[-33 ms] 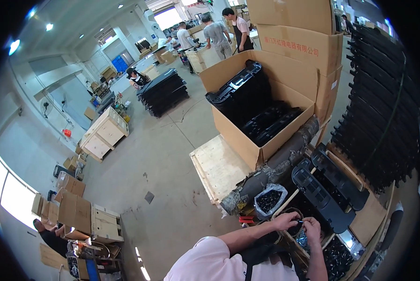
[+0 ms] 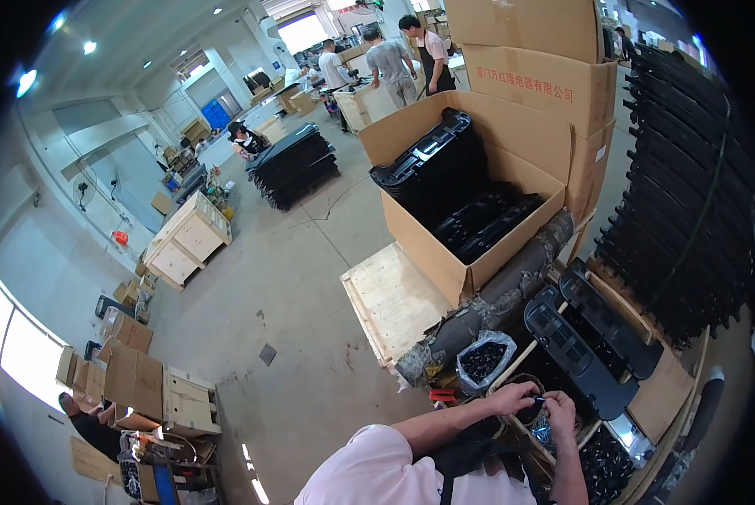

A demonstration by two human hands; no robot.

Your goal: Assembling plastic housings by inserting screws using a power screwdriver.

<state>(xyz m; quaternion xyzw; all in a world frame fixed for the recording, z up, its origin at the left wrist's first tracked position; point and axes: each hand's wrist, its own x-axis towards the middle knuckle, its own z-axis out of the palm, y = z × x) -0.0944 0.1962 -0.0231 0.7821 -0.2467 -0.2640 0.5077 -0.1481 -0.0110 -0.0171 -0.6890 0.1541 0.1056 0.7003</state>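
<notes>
Floor [image 2: 285,278] beyond; small part [image 2: 541,399] between hands [image 2: 514,396] [image 2: 561,412]

Wooden crate [image 2: 188,242] on grey floor [image 2: 264,252]

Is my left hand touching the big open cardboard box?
Apart. The head view shows a clear gap: the grey roll lies between the left hand and the open cardboard box.

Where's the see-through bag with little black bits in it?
In the head view, the clear bag sits low, right of centre, between the long gray roll and the person's left hand.
</notes>
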